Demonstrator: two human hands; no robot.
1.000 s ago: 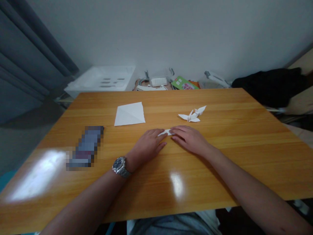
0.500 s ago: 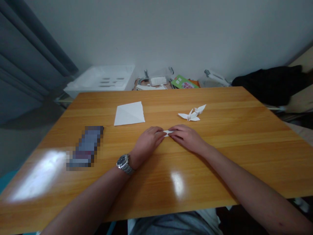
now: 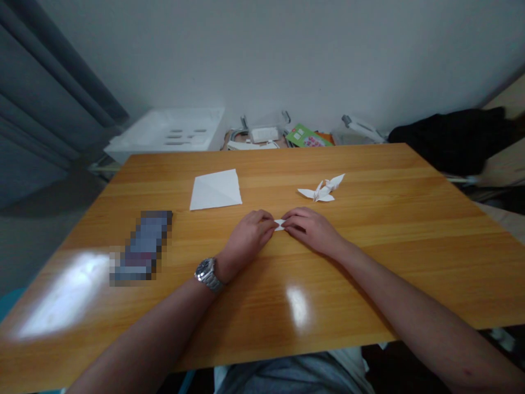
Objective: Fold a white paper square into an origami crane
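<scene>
Small white paper (image 3: 280, 225), head view: on or just above wooden table (image 3: 258, 323), partly hidden. Left hand (image 3: 249, 233) pinches its 9 o'clock end, right hand (image 3: 312, 227) its 3 o'clock end. From it: creased white sheet (image 3: 216, 190) at 10 o'clock, folded paper bird (image 3: 325, 193) at 2, pixelated dark device (image 3: 143, 241) toward 9, well apart.

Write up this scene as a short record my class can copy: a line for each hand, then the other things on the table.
left hand: pinching the left side of a small white paper; watch on wrist
right hand: pinching the paper's right side
sheet: white, creased, beyond the left hand
folded paper figure: beyond the right hand
phone: far left, pixelated
table: wooden, glossy
</scene>
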